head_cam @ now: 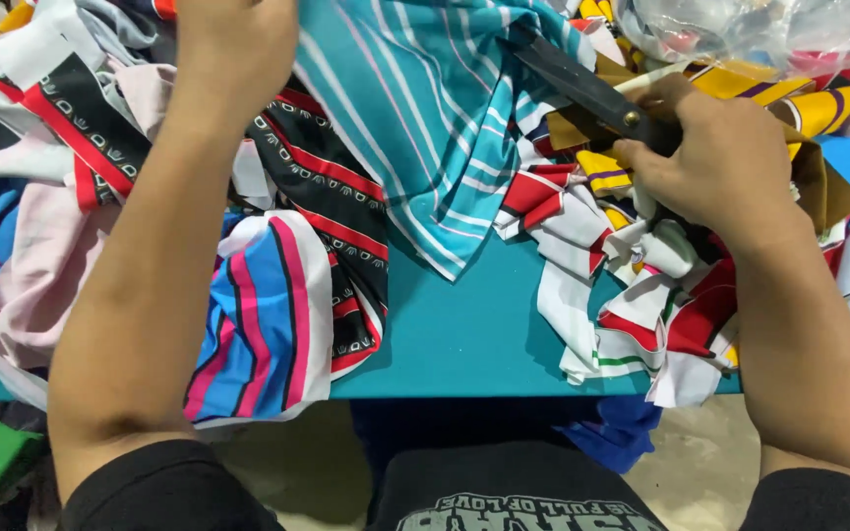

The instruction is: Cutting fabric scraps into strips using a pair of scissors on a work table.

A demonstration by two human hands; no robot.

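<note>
Head view: cutting striped cloth at the table's far edge.
Right hand (715, 162) grips scissors (582, 88); left hand (233, 44) pinches teal striped cloth (415, 108); clear plastic bag (740, 29) at far right corner.

Bare teal table (464, 334) between the scrap heaps – fabric piles (641, 285) block both sides

Right hand (715, 157) works scissors (582, 88) into teal striped fabric (415, 108).
</note>
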